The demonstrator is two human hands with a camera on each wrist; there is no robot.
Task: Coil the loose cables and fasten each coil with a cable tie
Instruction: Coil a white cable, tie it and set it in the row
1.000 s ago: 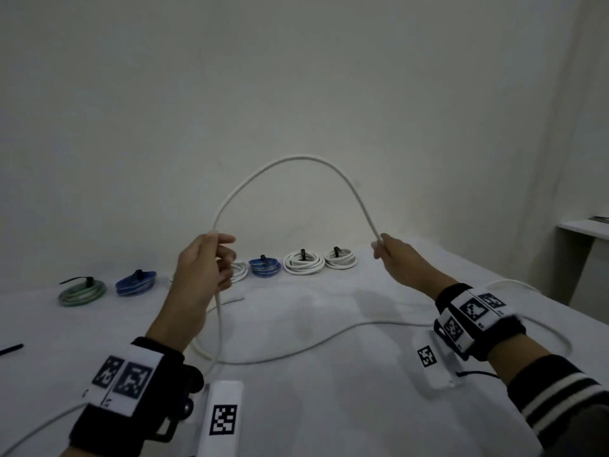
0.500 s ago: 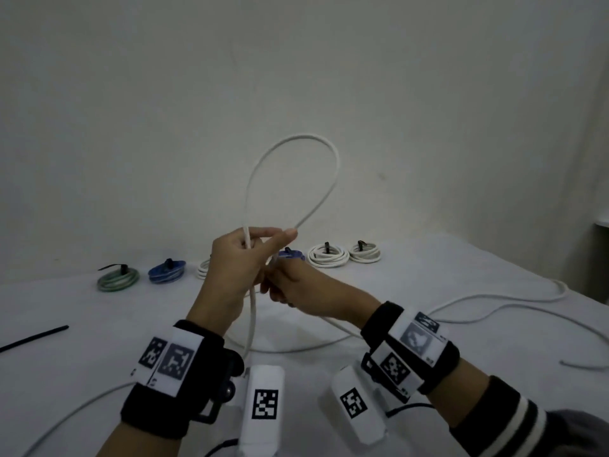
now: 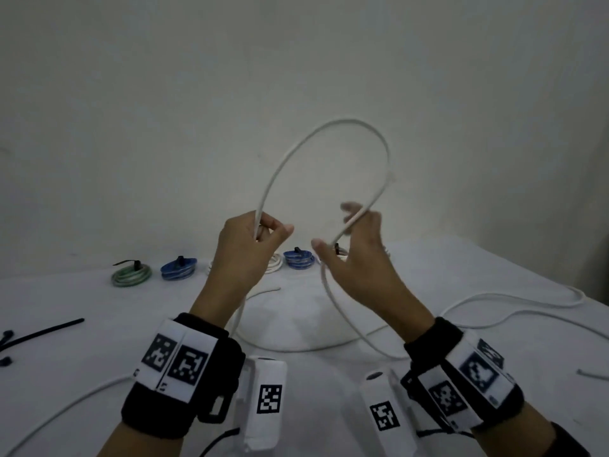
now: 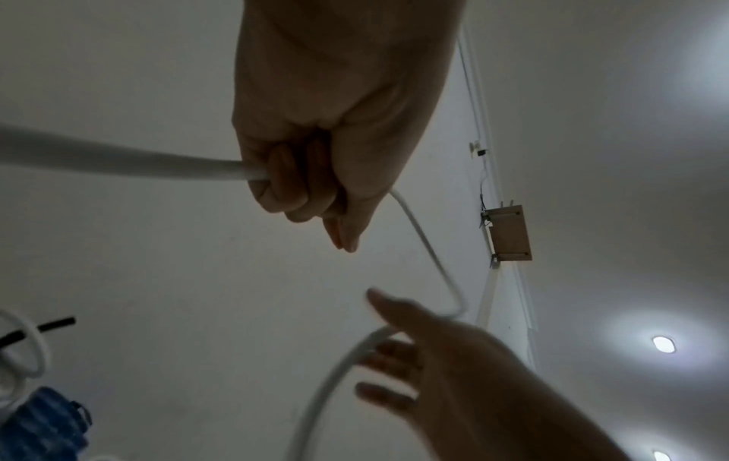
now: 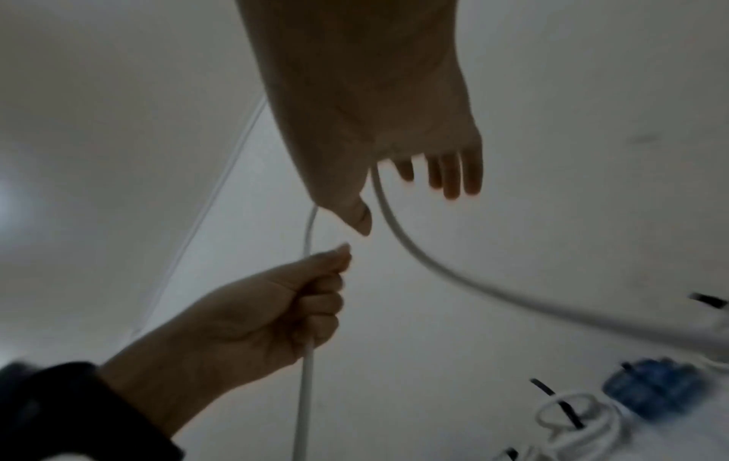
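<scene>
Up above the counter [image 3: 82,374], both hands work the white cable [image 3: 329,127]. Left hand [image 3: 247,249] has fingers curled tight round one leg of the loop; right hand [image 3: 356,255] is spread loose, cable merely running across its fingers. Best to match each loop's size and stack it into that left grip. Beyond, tied coils [image 3: 131,275] line the wall.

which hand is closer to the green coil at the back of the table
Left. The left hand grips the white cable just right of the green coil; the right hand is farther right, beyond the blue coil.
</scene>
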